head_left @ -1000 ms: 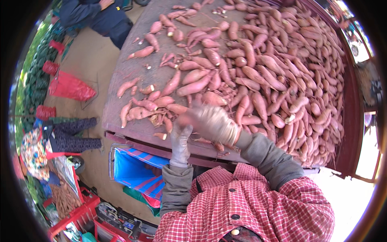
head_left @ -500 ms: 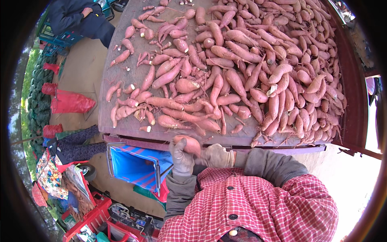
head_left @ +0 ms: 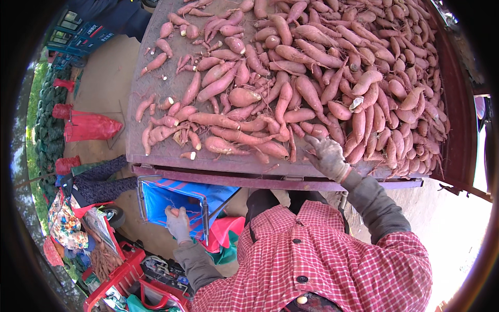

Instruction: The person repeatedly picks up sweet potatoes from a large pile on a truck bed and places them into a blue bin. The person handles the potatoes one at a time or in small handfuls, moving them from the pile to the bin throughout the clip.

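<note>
Sweet potatoes (head_left: 291, 67) lie heaped across the flat bed (head_left: 179, 52) in front of me. My left hand (head_left: 179, 228), in a pale glove, is at the mouth of the blue bag (head_left: 160, 204) below the bed's edge. Its fingers are closed round a sweet potato (head_left: 175, 211), of which only a little reddish skin shows. My right hand (head_left: 330, 157), also gloved, reaches over the bed's near edge beside the heap. Its thumb and fingers are apart, close to the sweet potatoes; what lies under the palm is hidden.
A metal frame (head_left: 204, 221) holds the blue bag up. Along the bed's front runs a purplish metal rim (head_left: 260, 181). A red cart (head_left: 117, 275) stands at lower left, near a person in floral sleeves (head_left: 67, 223). Red mesh sacks (head_left: 93, 126) stand on the ground further left.
My left hand has dropped from above the bed's edge to the bag's mouth with the sweet potato. My right hand has left it and moved right and forward to the heap.
</note>
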A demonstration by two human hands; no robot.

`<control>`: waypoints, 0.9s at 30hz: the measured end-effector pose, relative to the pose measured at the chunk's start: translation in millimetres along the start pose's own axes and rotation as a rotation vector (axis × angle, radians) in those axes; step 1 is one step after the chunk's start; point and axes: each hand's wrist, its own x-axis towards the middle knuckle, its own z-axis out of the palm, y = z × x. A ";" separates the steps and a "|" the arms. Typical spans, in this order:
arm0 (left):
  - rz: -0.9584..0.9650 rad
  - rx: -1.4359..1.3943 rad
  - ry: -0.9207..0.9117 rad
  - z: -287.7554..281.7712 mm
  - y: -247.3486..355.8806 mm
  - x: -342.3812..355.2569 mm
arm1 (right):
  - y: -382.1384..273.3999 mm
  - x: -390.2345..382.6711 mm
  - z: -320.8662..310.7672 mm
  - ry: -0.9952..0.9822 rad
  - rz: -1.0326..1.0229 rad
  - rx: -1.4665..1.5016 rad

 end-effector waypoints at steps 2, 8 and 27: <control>0.097 0.212 0.062 6.7 28.8 -1.6 | -17.4 24.2 18.5 0.025 0.080 -0.044; 0.963 -0.038 -0.001 106.3 172.7 -87.4 | -20.3 62.5 114.2 0.218 0.203 0.062; 0.673 0.150 0.040 174.4 385.2 64.9 | -17.7 287.8 82.6 0.108 0.473 0.824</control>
